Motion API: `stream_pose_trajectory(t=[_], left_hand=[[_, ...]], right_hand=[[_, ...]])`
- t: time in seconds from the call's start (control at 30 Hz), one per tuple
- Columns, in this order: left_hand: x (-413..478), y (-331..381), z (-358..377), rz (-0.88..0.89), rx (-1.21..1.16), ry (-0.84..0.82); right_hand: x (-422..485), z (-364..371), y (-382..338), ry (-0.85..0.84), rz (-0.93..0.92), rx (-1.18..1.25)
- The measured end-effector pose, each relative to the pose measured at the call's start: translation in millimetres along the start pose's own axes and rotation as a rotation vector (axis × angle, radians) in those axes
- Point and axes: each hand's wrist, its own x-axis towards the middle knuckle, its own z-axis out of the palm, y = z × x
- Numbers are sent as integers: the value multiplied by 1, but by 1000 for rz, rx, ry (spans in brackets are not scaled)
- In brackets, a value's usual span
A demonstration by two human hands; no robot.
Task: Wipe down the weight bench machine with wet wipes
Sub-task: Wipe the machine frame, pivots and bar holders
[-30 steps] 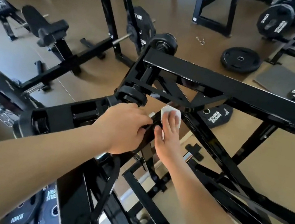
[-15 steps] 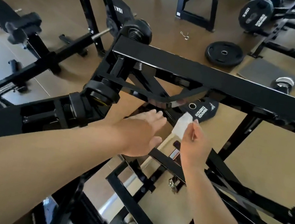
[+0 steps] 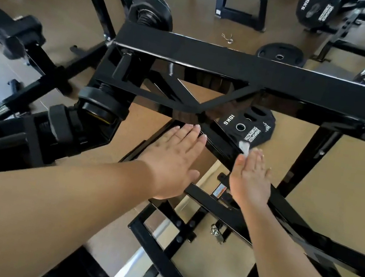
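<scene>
Reaching over the black weight bench machine (image 3: 238, 62), both hands are spread flat with the fingers straight. The left hand (image 3: 173, 158) holds nothing; its fingertips lie at the diagonal bar (image 3: 221, 145), though contact cannot be told. The right hand (image 3: 251, 177) lies along the same bar, and a crumpled white wet wipe (image 3: 244, 147) shows just beyond its fingertips, against the bar. A 10 kg plate (image 3: 249, 128) lies on the floor beneath.

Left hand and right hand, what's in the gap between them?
In the head view, a black diagonal frame bar of the machine crosses between the left hand and the right hand.
</scene>
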Motion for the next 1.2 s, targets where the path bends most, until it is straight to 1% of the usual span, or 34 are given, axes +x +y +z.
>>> stream_pose_trajectory(t=[0.07,0.1,0.13,0.2,0.23,0.27,0.33,0.43,0.5,0.57,0.6,0.63,0.7,0.73,0.77,0.83,0.93,0.97,1.03,1.1,1.13,1.17,1.2], left_hand=[[3,1,-1,3,-6,11],[6,2,-2,14,1,25],[11,2,-1,33,18,50],[29,2,-3,59,44,120],[39,3,-3,63,54,147],[50,5,-4,65,72,162],[69,11,-3,63,137,166],[84,20,10,15,300,168],[88,23,19,-3,409,212],[90,24,25,-12,460,268],[90,24,26,-15,464,278],[90,24,27,-16,462,277],[90,25,27,-16,473,274],[90,26,26,-11,474,273],[89,26,24,-5,466,269],[89,26,23,-8,450,250],[88,29,22,-19,390,230],[87,33,22,20,349,225],[88,46,28,194,267,209],[89,65,37,345,187,171],[89,74,41,378,144,149],[90,82,45,386,102,137],[91,88,48,382,67,137]], right_hand=[[2,-2,10,-31,55,65],[0,0,6,-37,24,76],[-5,5,-1,-34,-49,80],[-14,15,-19,15,-256,102],[-18,19,-22,49,-330,111],[-20,21,-21,73,-362,114],[-20,27,-2,96,-329,121],[-15,37,40,86,-164,145],[-12,41,58,78,-62,157],[-12,44,60,87,-16,175],[-13,43,55,90,-33,195],[-16,43,48,97,-90,202],[-22,45,37,118,-250,156],[-24,48,36,128,-295,140],[-24,48,38,130,-291,142],[-23,48,55,106,-168,146],[-27,49,104,-26,108,96],[-29,49,120,-65,173,95],[-26,49,141,-85,287,136],[-17,47,146,-82,457,183],[-14,45,144,-85,535,209],[-13,44,141,-80,554,219],[-14,45,137,-61,498,213]])
